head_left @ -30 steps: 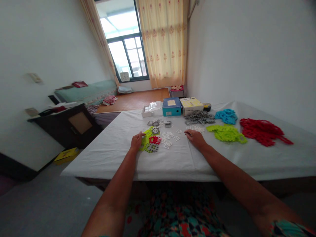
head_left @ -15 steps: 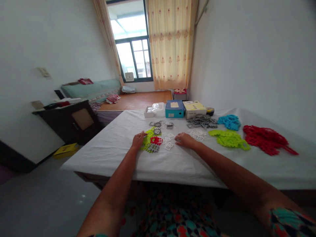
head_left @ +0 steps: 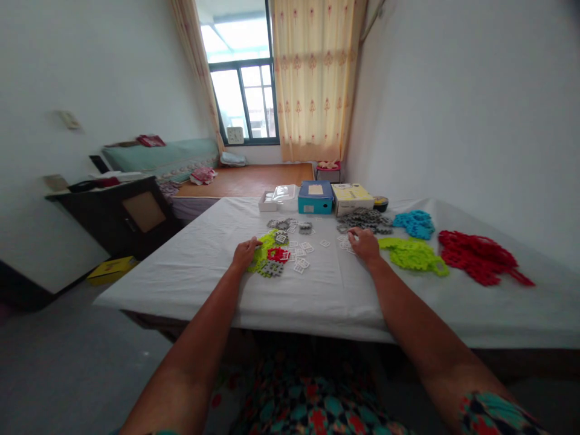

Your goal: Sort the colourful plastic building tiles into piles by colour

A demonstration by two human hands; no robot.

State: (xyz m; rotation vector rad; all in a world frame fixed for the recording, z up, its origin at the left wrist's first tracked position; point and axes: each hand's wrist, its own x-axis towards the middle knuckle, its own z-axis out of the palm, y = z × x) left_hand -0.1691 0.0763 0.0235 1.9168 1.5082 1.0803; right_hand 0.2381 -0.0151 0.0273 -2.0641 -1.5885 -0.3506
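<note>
Several small white square pieces [head_left: 345, 243] lie under the right hand [head_left: 364, 244], whose fingers curl down onto them, grip unclear. Left hand [head_left: 245, 252] rests flat, pressing the joined green, red and grey tiles [head_left: 270, 258] near the white table's [head_left: 317, 290] middle. Beyond lie grey [head_left: 367, 219], blue [head_left: 414, 223], green [head_left: 412, 254] and red piles [head_left: 480, 257].

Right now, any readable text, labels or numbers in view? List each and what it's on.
None readable.
Blue box: pale label on the lid, too small and blurred.
Yellow-and-white box: dark print on its side, blurred.
White clock-like item on the windowsill: markings too small.
</note>
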